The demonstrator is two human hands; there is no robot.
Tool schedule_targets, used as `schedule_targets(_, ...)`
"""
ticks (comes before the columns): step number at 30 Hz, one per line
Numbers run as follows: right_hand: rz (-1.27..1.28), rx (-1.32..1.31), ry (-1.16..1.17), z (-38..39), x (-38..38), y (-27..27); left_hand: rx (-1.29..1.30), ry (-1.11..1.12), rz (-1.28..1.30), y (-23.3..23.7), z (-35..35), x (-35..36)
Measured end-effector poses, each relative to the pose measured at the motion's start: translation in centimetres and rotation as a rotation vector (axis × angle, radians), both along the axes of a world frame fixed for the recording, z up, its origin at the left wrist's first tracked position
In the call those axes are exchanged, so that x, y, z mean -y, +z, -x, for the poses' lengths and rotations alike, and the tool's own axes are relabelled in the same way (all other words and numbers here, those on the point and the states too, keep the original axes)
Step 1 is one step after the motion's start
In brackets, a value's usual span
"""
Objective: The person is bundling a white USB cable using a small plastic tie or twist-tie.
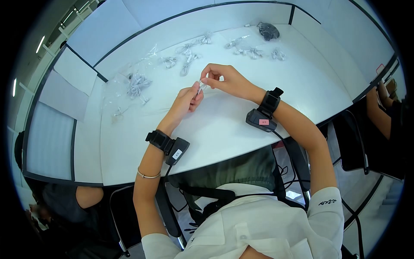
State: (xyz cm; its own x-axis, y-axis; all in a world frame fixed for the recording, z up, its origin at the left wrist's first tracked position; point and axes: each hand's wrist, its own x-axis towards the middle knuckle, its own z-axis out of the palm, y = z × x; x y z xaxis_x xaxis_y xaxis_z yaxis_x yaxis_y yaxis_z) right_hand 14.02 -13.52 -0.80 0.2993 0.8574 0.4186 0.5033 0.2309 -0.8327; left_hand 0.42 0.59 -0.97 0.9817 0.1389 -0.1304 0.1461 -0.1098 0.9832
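Note:
Above the middle of the table, both my hands meet at a small white cable (202, 88). My left hand (188, 98) is closed on it, with the thumb on top and the fingers curled. From the right, my right hand (228, 81) pinches the cable's upper end between thumb and fingertips. Part of the cable is hidden inside my left hand, and its plug is too small to make out. A strap with a black box sits on each wrist.
Several coiled white cables (186, 60) lie beyond my hands on the white table (215, 125). More white cables (138, 84) sit by clear plastic bags at the left. A dark bundle (268, 31) lies at the back right. Low partitions surround the table; other people sit on both sides.

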Motion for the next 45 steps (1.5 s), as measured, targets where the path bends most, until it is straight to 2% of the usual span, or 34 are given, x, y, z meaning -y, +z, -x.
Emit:
schedule_targets(9,-0.040,-0.096,0.000,-0.2,0.0,-0.2,0.011,-0.071,0.005,0.1,0.1,0.1)
schedule_targets(12,-0.031,-0.084,-0.067,-0.2,0.1,0.1,0.000,-0.095,0.021,0.1,0.1,0.1)
schedule_targets(15,-0.143,-0.132,-0.091,-0.3,-0.2,-0.3,0.034,-0.018,0.006,0.2,0.2,0.4)
schedule_targets(18,-0.123,-0.136,-0.130,-0.3,0.0,-0.3,0.088,0.108,0.062,0.0,0.0,0.2)
schedule_targets(21,-0.002,-0.031,-0.139,-0.2,-0.2,-0.6,0.122,0.174,0.076,0.1,0.0,0.1)
schedule_targets(24,-0.106,0.095,-0.128,0.8,-0.3,-0.1,0.133,0.148,0.110,-0.1,0.0,-0.1)
schedule_targets(31,-0.079,0.331,-0.158,1.2,0.1,0.1,0.112,0.168,0.133,0.1,0.0,0.0)
schedule_targets(34,-0.150,0.333,-0.121,1.3,0.1,0.2,0.099,0.202,0.128,0.2,0.1,0.1)
schedule_targets(37,-0.198,0.215,0.027,0.9,-0.4,-0.2,0.089,0.194,0.127,0.3,0.1,0.2)
schedule_targets(40,-0.076,-0.025,0.058,1.2,-0.1,0.1,0.072,0.122,0.147,0.2,0.0,0.1)
schedule_targets(45,-0.093,-0.025,0.026,0.6,-0.3,-0.3,0.087,0.027,0.191,0.0,0.1,-0.4)
